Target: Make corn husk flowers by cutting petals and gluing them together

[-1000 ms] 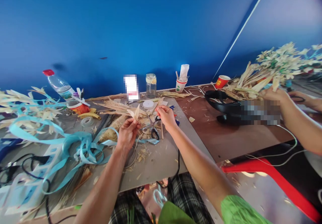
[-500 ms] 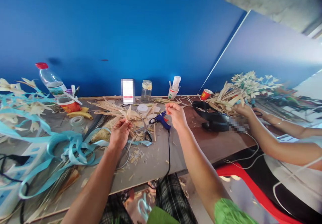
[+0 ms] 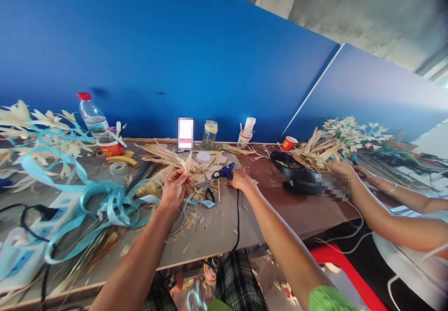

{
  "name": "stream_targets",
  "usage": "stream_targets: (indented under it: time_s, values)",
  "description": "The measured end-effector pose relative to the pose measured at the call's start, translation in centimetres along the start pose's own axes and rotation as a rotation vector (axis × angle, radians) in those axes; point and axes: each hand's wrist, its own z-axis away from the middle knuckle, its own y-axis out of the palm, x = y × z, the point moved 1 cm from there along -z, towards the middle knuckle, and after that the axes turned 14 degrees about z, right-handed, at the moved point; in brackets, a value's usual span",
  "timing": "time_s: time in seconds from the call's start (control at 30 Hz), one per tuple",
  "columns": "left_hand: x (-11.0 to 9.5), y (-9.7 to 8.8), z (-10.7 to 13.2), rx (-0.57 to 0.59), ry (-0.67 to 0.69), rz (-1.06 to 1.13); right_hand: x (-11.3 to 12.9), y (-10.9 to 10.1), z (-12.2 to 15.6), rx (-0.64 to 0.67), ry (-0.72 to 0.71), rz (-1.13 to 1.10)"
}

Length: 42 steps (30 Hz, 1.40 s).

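Note:
Between the fingertips of my left hand (image 3: 175,187) is a small pale husk flower (image 3: 186,162), its petals pointing up. My right hand (image 3: 241,179) is closed around the handle of a blue glue gun (image 3: 228,170), which lies on the table with its black cord (image 3: 238,222) hanging over the front edge. Just left of the gun are scissors with dark handles (image 3: 210,194). Dry husk strips (image 3: 159,151) and a white round spool (image 3: 203,157) lie behind my hands.
Light blue ribbon (image 3: 105,203) is heaped at left, beside a white power strip (image 3: 52,227). A plastic bottle (image 3: 93,117), a red cup (image 3: 110,148) and a clear jar (image 3: 210,134) stand along the back. At right, another person's hands (image 3: 339,167) hold husks near a black visor-like object (image 3: 297,185).
My right hand has come down from above the glue gun and closed on its handle. My left hand still pinches the husk flower. The camera view has shifted slightly.

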Motion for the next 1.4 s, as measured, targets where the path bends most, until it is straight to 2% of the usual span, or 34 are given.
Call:
stream_targets:
  time_s: [0.23,0.43,0.53,0.73,0.8,0.9,0.97,1.03,1.13,1.2,1.23,1.3,1.4]
  values:
    - [-0.2,-0.1,-0.1,-0.004,-0.02,0.043,-1.0,0.4,-1.2,-0.046,-0.036,-0.15]
    - [-0.1,-0.1,-0.1,0.004,-0.032,0.064,-2.8,0.4,-0.8,-0.243,0.086,-0.441]
    - [-0.2,0.0,0.0,0.006,-0.038,0.067,-3.3,0.1,-0.8,-0.342,0.122,-0.741]
    - [-0.3,-0.4,0.0,0.035,-0.045,0.075,-3.4,-1.2,-1.6,-0.426,0.095,-1.284]
    - [-0.3,-0.6,-0.2,0.035,-0.059,0.058,-3.4,-1.7,-1.9,-0.414,0.064,-1.464]
    - [-0.2,-0.8,-0.4,0.038,-0.066,0.052,-3.1,-2.3,-2.2,-0.321,-0.036,-1.7]
    - [-0.1,-0.9,-0.5,0.035,-0.057,0.056,-2.5,-2.9,-2.4,-0.293,-0.069,-1.685]
    - [0.0,-0.9,-0.5,0.037,-0.042,0.052,-1.8,-3.6,-2.6,-0.344,-0.037,-1.509]
    - [0.0,-0.9,-0.5,0.034,-0.021,0.034,-0.9,-5.3,-3.2,-0.601,0.097,-1.038]
    - [0.0,-0.8,-0.5,0.03,-0.016,0.017,-0.6,-6.5,-3.6,-0.721,0.155,-0.872]
    - [0.0,-0.8,-0.5,0.032,-0.012,0.006,-0.5,-7.0,-3.8,-0.711,0.147,-0.908]
    - [0.0,-0.7,-0.5,0.047,0.0,-0.019,-0.3,-7.8,-3.9,-0.607,0.074,-1.165]
    - [0.0,-0.6,-0.4,0.064,0.017,-0.035,-0.1,-8.6,-2.9,-0.334,-0.166,-1.607]
